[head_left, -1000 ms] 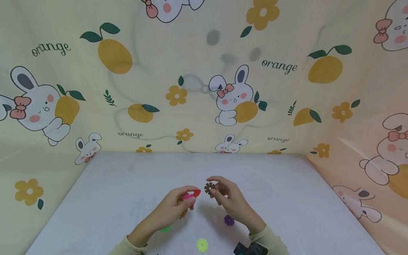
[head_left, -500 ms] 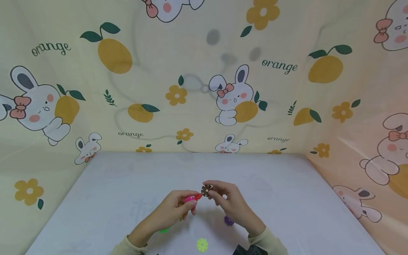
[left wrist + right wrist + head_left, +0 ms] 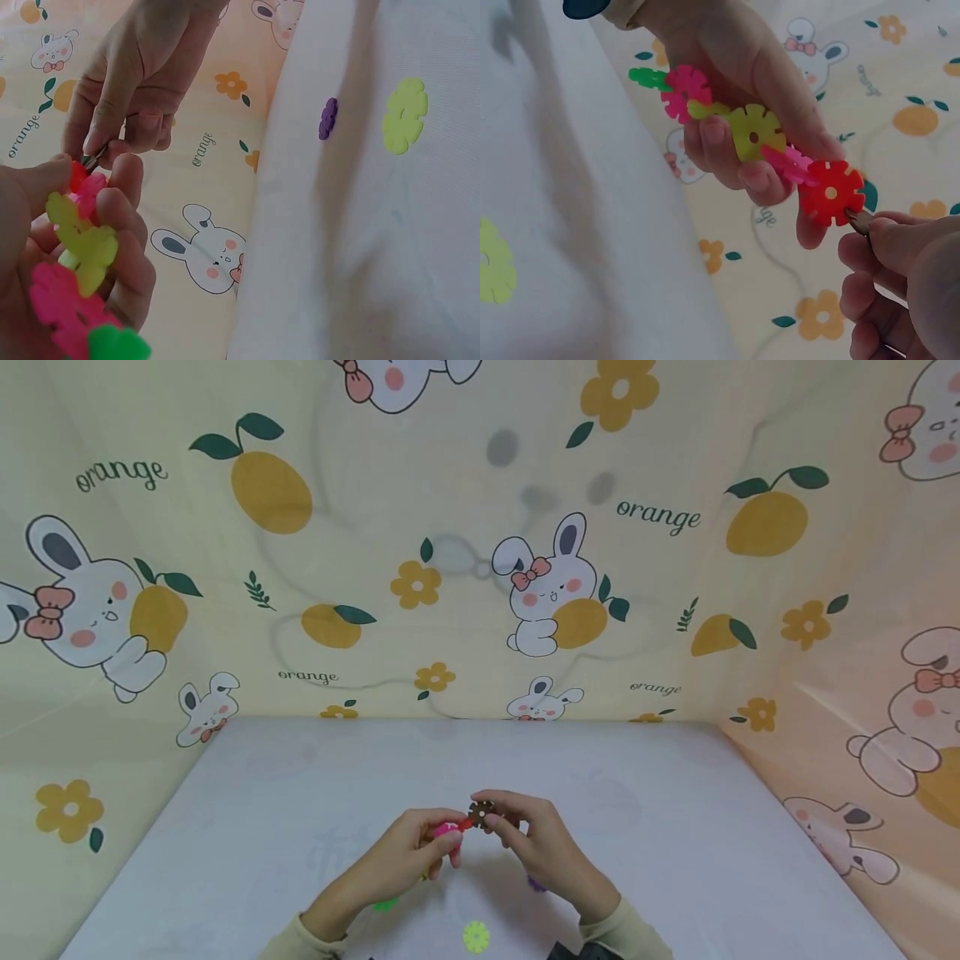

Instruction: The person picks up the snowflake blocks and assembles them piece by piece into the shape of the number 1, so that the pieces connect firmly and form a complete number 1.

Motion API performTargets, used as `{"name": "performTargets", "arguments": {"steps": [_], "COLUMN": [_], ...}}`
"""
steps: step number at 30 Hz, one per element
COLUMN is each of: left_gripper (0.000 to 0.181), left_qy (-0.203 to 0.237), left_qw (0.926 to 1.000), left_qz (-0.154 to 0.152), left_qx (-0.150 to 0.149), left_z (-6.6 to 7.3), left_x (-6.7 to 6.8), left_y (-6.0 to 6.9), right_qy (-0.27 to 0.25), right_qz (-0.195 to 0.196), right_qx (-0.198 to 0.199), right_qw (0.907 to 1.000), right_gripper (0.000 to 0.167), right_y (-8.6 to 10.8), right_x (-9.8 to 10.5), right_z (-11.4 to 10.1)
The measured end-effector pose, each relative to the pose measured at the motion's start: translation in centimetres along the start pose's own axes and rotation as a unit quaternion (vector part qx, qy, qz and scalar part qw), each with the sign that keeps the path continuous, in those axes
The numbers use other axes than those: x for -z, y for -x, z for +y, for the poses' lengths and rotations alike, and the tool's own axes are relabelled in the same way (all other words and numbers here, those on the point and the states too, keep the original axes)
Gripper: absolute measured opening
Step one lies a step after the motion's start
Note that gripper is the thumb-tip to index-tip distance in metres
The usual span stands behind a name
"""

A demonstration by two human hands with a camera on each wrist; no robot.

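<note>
My left hand (image 3: 408, 852) holds a chain of notched plastic snowflake discs. In the right wrist view the chain runs from a green disc (image 3: 649, 78) through a pink disc (image 3: 686, 93), yellow discs (image 3: 755, 132) and another pink disc (image 3: 789, 163) to a red disc (image 3: 832, 193) at its end. Between thumb and fingers, my right hand (image 3: 543, 843) pinches a brown disc (image 3: 481, 814). The brown disc's edge meets the red disc's rim, near a notch; how deep it sits I cannot tell.
On the white table (image 3: 300, 777) lie a loose yellow-green disc (image 3: 476, 937) and a purple disc (image 3: 328, 118), the latter partly behind my right wrist in the head view. A black object (image 3: 583, 952) shows at the bottom edge. A patterned curtain (image 3: 465, 635) encloses the table.
My right hand has moved left and slightly down, bringing the brown disc from apart to touching the red disc. The red disc has turned more edge-on in the head view.
</note>
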State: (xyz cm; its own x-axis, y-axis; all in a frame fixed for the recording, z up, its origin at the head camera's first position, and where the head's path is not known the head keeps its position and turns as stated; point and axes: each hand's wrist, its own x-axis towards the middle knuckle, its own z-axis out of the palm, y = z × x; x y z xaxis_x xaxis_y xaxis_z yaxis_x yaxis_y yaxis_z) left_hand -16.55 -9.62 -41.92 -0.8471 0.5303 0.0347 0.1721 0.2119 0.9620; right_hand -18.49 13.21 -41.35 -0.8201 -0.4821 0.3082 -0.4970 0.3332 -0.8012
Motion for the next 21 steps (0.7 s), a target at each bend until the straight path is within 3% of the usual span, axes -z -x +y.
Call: {"name": "performTargets", "arguments": {"steps": [16, 21], "left_gripper": [0.03, 0.036], "left_qy": [-0.006, -0.011], "left_qw": [1.0, 0.9999], "left_qz": [0.001, -0.003], "left_qx": [0.005, -0.008], "left_z": [0.15, 0.29], "left_x": [-0.1, 0.04], "left_y": [-0.02, -0.04], "right_qy": [-0.008, -0.007], "right_qz": [-0.004, -0.008], "right_qx": [-0.006, -0.017], "right_qw": [0.9999, 0.9998], "right_gripper": [0.027, 0.028], "right_y": [0.08, 0.06], "right_x": [-0.44, -0.4], "right_z": [-0.08, -0.09]}}
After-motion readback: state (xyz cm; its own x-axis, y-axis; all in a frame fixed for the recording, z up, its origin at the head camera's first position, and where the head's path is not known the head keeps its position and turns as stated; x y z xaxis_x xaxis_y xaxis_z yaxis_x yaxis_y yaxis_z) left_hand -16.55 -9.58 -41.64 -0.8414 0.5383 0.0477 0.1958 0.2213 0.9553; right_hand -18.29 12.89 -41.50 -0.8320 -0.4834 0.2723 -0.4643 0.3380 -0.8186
